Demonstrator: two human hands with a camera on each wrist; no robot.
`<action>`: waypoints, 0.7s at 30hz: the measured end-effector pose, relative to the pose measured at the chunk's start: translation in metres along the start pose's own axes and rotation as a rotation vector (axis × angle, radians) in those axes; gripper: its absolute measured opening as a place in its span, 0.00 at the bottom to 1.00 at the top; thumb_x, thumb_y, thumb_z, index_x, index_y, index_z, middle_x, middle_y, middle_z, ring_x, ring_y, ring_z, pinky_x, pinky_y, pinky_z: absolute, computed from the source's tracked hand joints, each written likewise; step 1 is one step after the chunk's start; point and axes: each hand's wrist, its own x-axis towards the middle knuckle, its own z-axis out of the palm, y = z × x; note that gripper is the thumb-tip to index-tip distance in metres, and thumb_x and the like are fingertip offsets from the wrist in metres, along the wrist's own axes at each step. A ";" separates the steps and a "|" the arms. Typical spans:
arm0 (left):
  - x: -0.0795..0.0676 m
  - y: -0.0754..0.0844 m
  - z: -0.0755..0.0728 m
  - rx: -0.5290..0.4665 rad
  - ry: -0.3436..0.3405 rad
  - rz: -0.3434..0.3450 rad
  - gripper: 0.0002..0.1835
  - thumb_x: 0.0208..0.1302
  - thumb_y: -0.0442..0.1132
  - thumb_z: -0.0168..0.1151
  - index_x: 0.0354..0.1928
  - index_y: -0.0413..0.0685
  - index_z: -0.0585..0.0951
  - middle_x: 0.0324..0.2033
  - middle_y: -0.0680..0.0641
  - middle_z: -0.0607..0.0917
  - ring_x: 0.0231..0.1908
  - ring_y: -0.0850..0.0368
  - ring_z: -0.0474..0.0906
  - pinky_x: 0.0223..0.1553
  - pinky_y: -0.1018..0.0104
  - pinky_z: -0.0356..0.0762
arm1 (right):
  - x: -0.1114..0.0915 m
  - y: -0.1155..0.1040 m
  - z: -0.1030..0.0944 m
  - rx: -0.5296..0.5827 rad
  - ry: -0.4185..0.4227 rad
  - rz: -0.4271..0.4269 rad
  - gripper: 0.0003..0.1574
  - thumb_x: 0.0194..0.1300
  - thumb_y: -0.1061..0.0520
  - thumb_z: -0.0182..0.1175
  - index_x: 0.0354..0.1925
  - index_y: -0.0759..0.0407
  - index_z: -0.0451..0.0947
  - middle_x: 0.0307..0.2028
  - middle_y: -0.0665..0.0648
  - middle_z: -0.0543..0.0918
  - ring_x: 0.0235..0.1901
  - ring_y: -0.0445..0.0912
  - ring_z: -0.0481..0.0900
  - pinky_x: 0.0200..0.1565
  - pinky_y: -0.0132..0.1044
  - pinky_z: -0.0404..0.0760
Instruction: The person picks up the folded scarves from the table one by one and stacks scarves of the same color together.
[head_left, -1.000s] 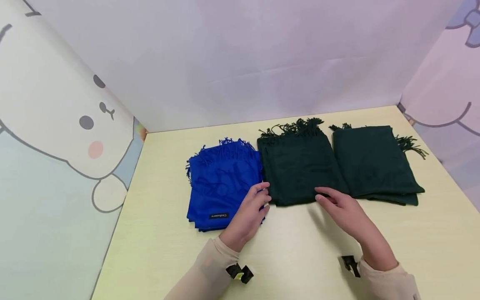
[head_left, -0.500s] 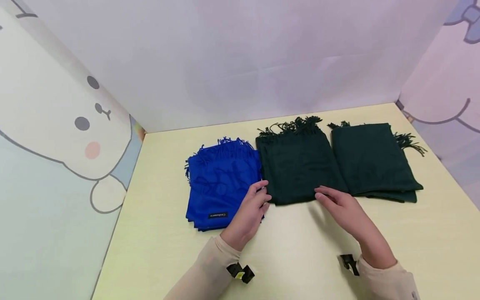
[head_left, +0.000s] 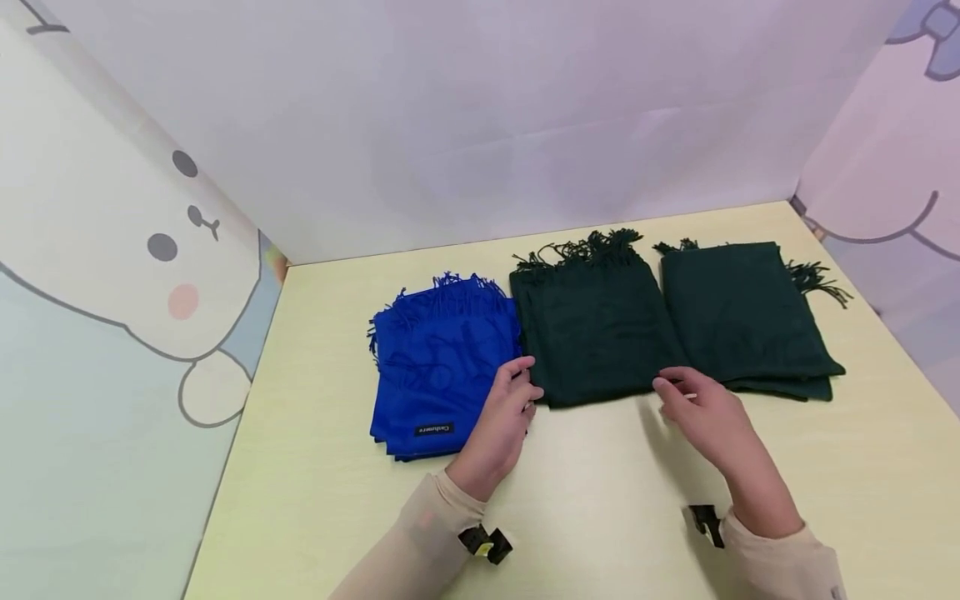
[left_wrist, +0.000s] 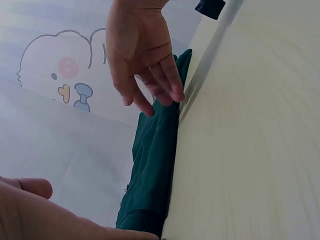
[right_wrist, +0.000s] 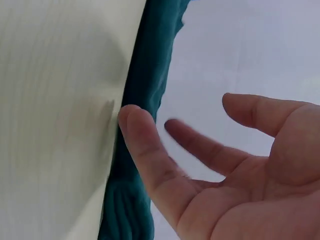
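Three folded, fringed scarves lie side by side: a blue scarf (head_left: 442,358) with a black label, a dark green scarf (head_left: 600,333) in the middle, and another dark green scarf (head_left: 742,317) on the right. My left hand (head_left: 495,425) is at the middle scarf's front left corner, lying over the blue scarf's right edge; its fingers are loosely bent. Near the middle scarf's front right corner is my right hand (head_left: 708,417). In the right wrist view, the right hand (right_wrist: 215,185) has its thumb and fingers spread apart, fingertips against the green cloth's edge, pinching nothing.
The pale wooden table (head_left: 600,517) extends in front of the scarves and to both sides. A whitish wall panel (head_left: 480,125) stands behind, and printed cartoon panels (head_left: 97,333) close off the sides. Black wrist mounts (head_left: 486,543) sit at the sleeves.
My right hand has shifted to the right along the middle green scarf's front edge. My left hand has stayed at its place, and the scarves lie essentially as before.
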 end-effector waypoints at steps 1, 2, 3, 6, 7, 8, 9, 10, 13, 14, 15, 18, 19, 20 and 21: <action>0.000 0.000 0.000 -0.005 -0.005 -0.003 0.27 0.68 0.29 0.49 0.68 0.43 0.62 0.77 0.36 0.48 0.77 0.43 0.41 0.73 0.39 0.44 | 0.000 0.002 -0.002 -0.015 0.006 0.016 0.39 0.77 0.37 0.44 0.68 0.66 0.64 0.54 0.70 0.79 0.45 0.55 0.86 0.43 0.49 0.79; 0.000 0.000 0.000 -0.009 -0.009 -0.005 0.27 0.68 0.29 0.49 0.68 0.43 0.62 0.77 0.36 0.48 0.77 0.42 0.40 0.73 0.38 0.44 | 0.001 0.003 -0.004 -0.021 0.005 0.030 0.41 0.77 0.36 0.44 0.70 0.67 0.62 0.54 0.71 0.80 0.45 0.55 0.86 0.43 0.51 0.79; 0.000 -0.001 -0.001 -0.013 -0.012 -0.007 0.26 0.68 0.29 0.49 0.68 0.42 0.63 0.77 0.36 0.48 0.77 0.42 0.40 0.72 0.37 0.44 | 0.001 0.005 -0.005 -0.015 0.001 0.043 0.43 0.77 0.35 0.44 0.71 0.67 0.60 0.55 0.72 0.79 0.45 0.55 0.87 0.44 0.52 0.78; 0.001 -0.001 -0.001 -0.026 -0.021 -0.010 0.26 0.68 0.28 0.49 0.67 0.42 0.63 0.77 0.37 0.48 0.77 0.43 0.40 0.72 0.37 0.43 | 0.003 0.009 -0.008 0.085 -0.037 0.072 0.47 0.76 0.34 0.44 0.75 0.67 0.53 0.60 0.74 0.73 0.48 0.56 0.86 0.52 0.61 0.76; 0.001 -0.001 -0.001 -0.030 -0.022 -0.010 0.25 0.68 0.28 0.49 0.67 0.42 0.63 0.77 0.37 0.48 0.77 0.43 0.40 0.73 0.37 0.43 | 0.003 0.010 -0.008 0.137 -0.056 0.076 0.48 0.76 0.34 0.44 0.76 0.67 0.51 0.62 0.75 0.71 0.50 0.57 0.85 0.55 0.63 0.74; 0.001 -0.001 -0.001 -0.028 -0.025 -0.007 0.25 0.68 0.28 0.49 0.67 0.42 0.63 0.77 0.37 0.47 0.77 0.43 0.39 0.73 0.37 0.43 | 0.005 0.011 -0.008 0.197 -0.072 0.077 0.49 0.76 0.34 0.44 0.76 0.67 0.49 0.64 0.75 0.68 0.51 0.57 0.84 0.58 0.63 0.73; 0.001 -0.001 -0.001 -0.029 -0.026 -0.005 0.25 0.68 0.28 0.48 0.67 0.42 0.63 0.77 0.37 0.47 0.77 0.43 0.39 0.73 0.38 0.43 | 0.006 0.012 -0.008 0.267 -0.088 0.078 0.50 0.76 0.34 0.44 0.77 0.66 0.47 0.65 0.75 0.67 0.53 0.55 0.84 0.60 0.58 0.74; 0.001 -0.001 -0.001 -0.029 -0.028 -0.002 0.25 0.68 0.28 0.48 0.67 0.42 0.63 0.77 0.37 0.46 0.77 0.44 0.38 0.73 0.39 0.43 | 0.006 0.012 -0.008 0.346 -0.104 0.073 0.50 0.76 0.35 0.45 0.77 0.66 0.45 0.66 0.75 0.65 0.54 0.53 0.83 0.61 0.53 0.75; 0.001 -0.002 0.000 -0.024 -0.030 0.001 0.25 0.68 0.28 0.48 0.67 0.43 0.63 0.78 0.38 0.45 0.77 0.45 0.37 0.74 0.41 0.42 | 0.007 0.015 -0.007 0.599 -0.121 0.057 0.48 0.77 0.40 0.47 0.77 0.67 0.42 0.69 0.72 0.58 0.53 0.45 0.82 0.56 0.36 0.79; 0.002 -0.003 0.000 -0.022 -0.032 0.005 0.25 0.68 0.28 0.48 0.66 0.43 0.63 0.78 0.38 0.44 0.77 0.44 0.36 0.74 0.42 0.42 | 0.007 0.016 -0.006 0.705 -0.121 0.052 0.46 0.78 0.42 0.47 0.77 0.67 0.42 0.70 0.69 0.56 0.52 0.43 0.81 0.54 0.32 0.80; 0.002 -0.003 0.000 -0.023 -0.034 0.008 0.25 0.68 0.28 0.48 0.66 0.43 0.63 0.78 0.38 0.44 0.77 0.44 0.36 0.74 0.42 0.42 | 0.006 0.017 -0.006 0.819 -0.123 0.049 0.44 0.78 0.45 0.48 0.77 0.65 0.44 0.70 0.67 0.53 0.53 0.41 0.80 0.53 0.30 0.79; 0.003 -0.004 0.000 -0.027 -0.037 0.015 0.24 0.68 0.27 0.48 0.66 0.43 0.63 0.78 0.36 0.43 0.77 0.43 0.35 0.74 0.43 0.42 | 0.007 0.018 -0.004 1.150 -0.124 0.045 0.33 0.78 0.52 0.49 0.74 0.59 0.52 0.66 0.60 0.48 0.57 0.44 0.75 0.57 0.34 0.78; 0.003 -0.004 0.000 -0.030 -0.037 0.017 0.24 0.68 0.27 0.48 0.66 0.43 0.63 0.78 0.36 0.43 0.77 0.43 0.35 0.74 0.43 0.42 | 0.007 0.018 -0.004 1.246 -0.126 0.049 0.30 0.78 0.54 0.48 0.73 0.57 0.55 0.65 0.59 0.47 0.59 0.46 0.72 0.59 0.36 0.77; 0.003 -0.004 0.000 -0.033 -0.038 0.021 0.24 0.68 0.27 0.48 0.66 0.42 0.63 0.77 0.35 0.43 0.77 0.43 0.35 0.74 0.43 0.42 | 0.008 0.018 -0.004 1.318 -0.129 0.051 0.28 0.79 0.55 0.48 0.72 0.55 0.58 0.65 0.58 0.46 0.60 0.48 0.69 0.61 0.37 0.76; 0.003 -0.004 0.000 -0.037 -0.038 0.020 0.24 0.68 0.27 0.48 0.66 0.42 0.63 0.77 0.36 0.43 0.77 0.43 0.35 0.75 0.44 0.42 | 0.008 0.018 -0.004 1.374 -0.133 0.051 0.26 0.79 0.56 0.47 0.71 0.53 0.60 0.66 0.59 0.45 0.62 0.50 0.66 0.62 0.38 0.74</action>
